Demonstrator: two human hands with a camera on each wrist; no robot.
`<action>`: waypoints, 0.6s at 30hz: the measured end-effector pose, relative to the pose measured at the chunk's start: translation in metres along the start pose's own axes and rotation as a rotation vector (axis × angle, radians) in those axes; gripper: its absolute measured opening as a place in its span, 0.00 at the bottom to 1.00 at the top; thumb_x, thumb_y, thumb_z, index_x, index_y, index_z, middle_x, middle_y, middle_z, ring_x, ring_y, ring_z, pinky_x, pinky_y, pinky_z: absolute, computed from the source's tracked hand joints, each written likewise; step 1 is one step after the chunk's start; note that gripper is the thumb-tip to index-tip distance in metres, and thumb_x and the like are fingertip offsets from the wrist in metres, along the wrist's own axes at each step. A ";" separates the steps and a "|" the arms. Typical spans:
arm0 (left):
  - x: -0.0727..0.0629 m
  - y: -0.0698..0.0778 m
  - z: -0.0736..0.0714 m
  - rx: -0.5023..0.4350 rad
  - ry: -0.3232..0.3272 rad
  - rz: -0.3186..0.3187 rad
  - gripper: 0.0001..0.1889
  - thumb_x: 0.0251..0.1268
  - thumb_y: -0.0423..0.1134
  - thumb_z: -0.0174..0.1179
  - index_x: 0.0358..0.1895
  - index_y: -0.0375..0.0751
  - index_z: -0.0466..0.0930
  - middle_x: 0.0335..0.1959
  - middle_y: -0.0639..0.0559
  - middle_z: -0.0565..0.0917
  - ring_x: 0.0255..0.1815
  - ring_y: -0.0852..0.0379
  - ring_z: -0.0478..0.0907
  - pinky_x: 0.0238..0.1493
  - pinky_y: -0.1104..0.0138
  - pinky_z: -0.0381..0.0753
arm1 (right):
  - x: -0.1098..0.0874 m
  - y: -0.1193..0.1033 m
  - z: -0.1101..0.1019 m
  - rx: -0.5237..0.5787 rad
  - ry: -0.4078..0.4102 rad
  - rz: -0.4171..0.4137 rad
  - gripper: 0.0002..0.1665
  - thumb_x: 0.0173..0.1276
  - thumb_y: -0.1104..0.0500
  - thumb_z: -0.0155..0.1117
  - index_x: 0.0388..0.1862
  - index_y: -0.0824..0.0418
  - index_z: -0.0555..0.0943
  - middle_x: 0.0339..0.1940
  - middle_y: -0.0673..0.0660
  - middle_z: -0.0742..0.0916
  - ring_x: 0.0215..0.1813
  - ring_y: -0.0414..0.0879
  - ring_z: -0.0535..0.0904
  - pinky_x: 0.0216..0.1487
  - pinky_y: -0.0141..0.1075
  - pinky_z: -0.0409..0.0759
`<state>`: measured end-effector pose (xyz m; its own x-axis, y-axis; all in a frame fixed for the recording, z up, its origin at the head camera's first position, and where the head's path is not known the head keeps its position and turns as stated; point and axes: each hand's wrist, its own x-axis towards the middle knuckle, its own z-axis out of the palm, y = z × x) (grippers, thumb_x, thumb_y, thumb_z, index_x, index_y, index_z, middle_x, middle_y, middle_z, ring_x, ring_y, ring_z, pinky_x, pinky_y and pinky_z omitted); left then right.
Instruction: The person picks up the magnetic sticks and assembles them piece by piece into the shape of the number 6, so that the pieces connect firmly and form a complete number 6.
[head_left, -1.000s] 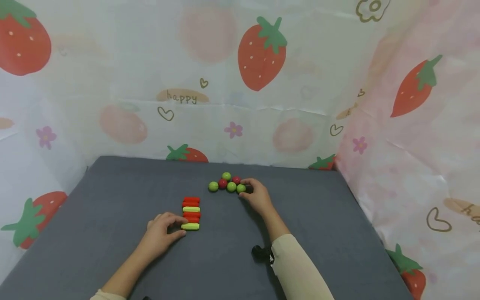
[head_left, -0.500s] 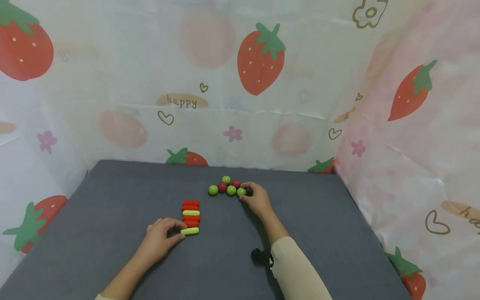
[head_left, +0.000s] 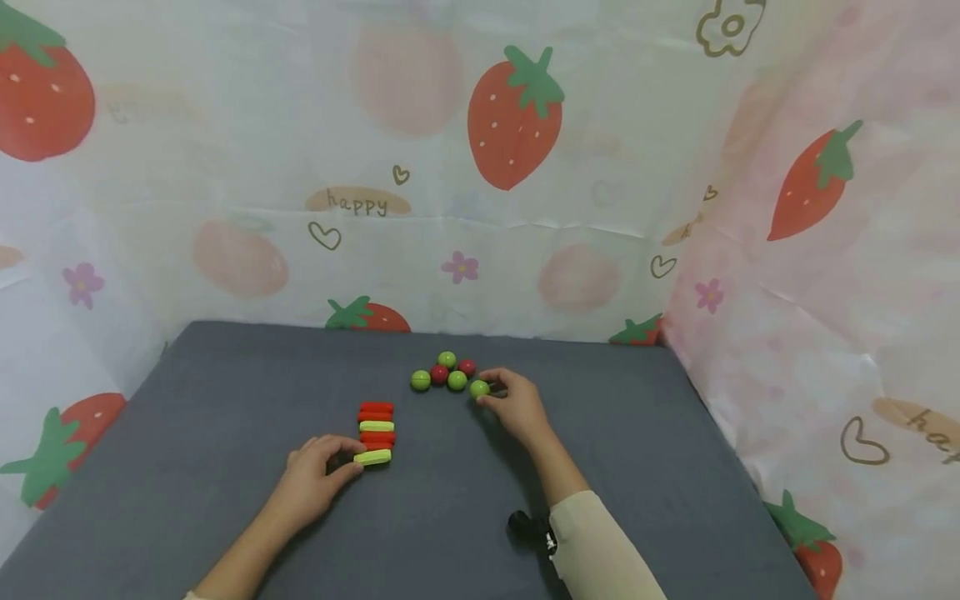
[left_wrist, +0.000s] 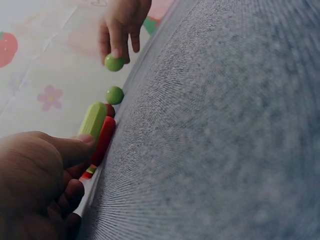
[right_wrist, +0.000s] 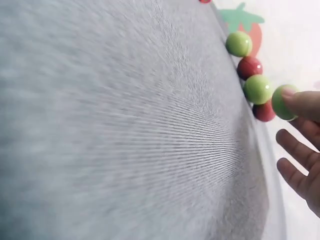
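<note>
My left hand (head_left: pixel 311 482) pinches a yellow-green faceted stick (head_left: pixel 377 457) between thumb and fingers, at the near end of a column of short sticks. In the left wrist view that yellow-green stick (left_wrist: pixel 93 120) is raised and tilted beside a red stick (left_wrist: pixel 103 141). Farther back, my right hand (head_left: pixel 522 410) holds a shiny green ball (head_left: pixel 478 388) by thumb and fingertip, just right of a cluster of balls. The right wrist view has the held green ball (right_wrist: pixel 283 103) off the table, with the other fingers spread below it.
Several red sticks (head_left: pixel 377 407) and another yellow-green stick (head_left: pixel 377 427) lie side by side on the grey tabletop (head_left: pixel 247 392). Green balls (head_left: pixel 421 380) and red balls (head_left: pixel 439 374) cluster near the back edge. A strawberry-print curtain (head_left: pixel 420 242) closes off the back and sides.
The green ball in my right hand has come away from the cluster, toward me. My left hand has tilted the yellow-green stick and lifted it slightly. The head view has shifted a little.
</note>
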<state>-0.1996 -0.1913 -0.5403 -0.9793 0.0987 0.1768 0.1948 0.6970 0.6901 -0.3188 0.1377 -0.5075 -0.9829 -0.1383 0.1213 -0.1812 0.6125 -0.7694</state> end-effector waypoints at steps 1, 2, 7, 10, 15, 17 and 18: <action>0.000 0.000 0.000 -0.003 0.007 0.004 0.11 0.64 0.40 0.72 0.49 0.53 0.87 0.46 0.57 0.86 0.44 0.57 0.73 0.50 0.52 0.62 | -0.003 -0.001 -0.001 -0.005 -0.004 0.002 0.23 0.65 0.56 0.76 0.59 0.51 0.85 0.55 0.52 0.88 0.58 0.53 0.84 0.51 0.47 0.83; 0.000 0.001 0.000 -0.004 0.013 0.007 0.11 0.64 0.40 0.71 0.49 0.52 0.87 0.46 0.57 0.86 0.43 0.57 0.73 0.50 0.52 0.62 | -0.006 -0.002 -0.002 -0.011 -0.006 0.000 0.23 0.65 0.56 0.76 0.59 0.50 0.85 0.55 0.52 0.88 0.57 0.52 0.84 0.51 0.47 0.83; -0.001 0.004 -0.005 0.000 0.024 0.000 0.12 0.65 0.39 0.70 0.50 0.51 0.86 0.48 0.54 0.86 0.44 0.55 0.73 0.49 0.52 0.62 | -0.021 -0.008 -0.003 -0.021 -0.017 -0.009 0.22 0.65 0.56 0.76 0.58 0.49 0.85 0.51 0.50 0.89 0.54 0.50 0.85 0.48 0.43 0.83; 0.001 0.007 -0.007 0.002 0.019 -0.013 0.12 0.66 0.39 0.70 0.51 0.50 0.86 0.49 0.54 0.85 0.44 0.56 0.72 0.50 0.52 0.64 | -0.029 -0.010 -0.003 -0.020 -0.031 -0.016 0.22 0.65 0.57 0.76 0.58 0.49 0.85 0.51 0.50 0.89 0.54 0.50 0.85 0.47 0.42 0.84; 0.008 0.016 -0.005 0.005 0.021 0.023 0.11 0.65 0.38 0.70 0.50 0.48 0.86 0.47 0.55 0.85 0.42 0.57 0.72 0.47 0.57 0.70 | -0.041 -0.008 -0.003 -0.008 -0.052 -0.032 0.22 0.66 0.58 0.75 0.59 0.51 0.85 0.52 0.51 0.89 0.54 0.51 0.85 0.47 0.42 0.84; 0.013 0.021 -0.002 0.002 0.023 0.049 0.11 0.65 0.38 0.71 0.49 0.48 0.86 0.45 0.55 0.85 0.41 0.57 0.72 0.46 0.58 0.71 | -0.045 -0.006 -0.002 0.000 -0.056 -0.033 0.22 0.65 0.58 0.76 0.58 0.51 0.85 0.52 0.51 0.89 0.53 0.50 0.86 0.47 0.41 0.84; 0.016 0.024 -0.001 -0.001 0.024 0.061 0.11 0.64 0.37 0.71 0.49 0.49 0.86 0.43 0.56 0.85 0.40 0.56 0.72 0.45 0.59 0.71 | -0.046 -0.005 -0.002 0.003 -0.057 -0.032 0.22 0.65 0.58 0.76 0.58 0.51 0.85 0.52 0.50 0.89 0.53 0.49 0.86 0.47 0.41 0.84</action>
<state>-0.2102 -0.1741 -0.5204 -0.9641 0.1234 0.2352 0.2538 0.6893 0.6786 -0.2726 0.1424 -0.5079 -0.9731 -0.2024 0.1098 -0.2123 0.6044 -0.7679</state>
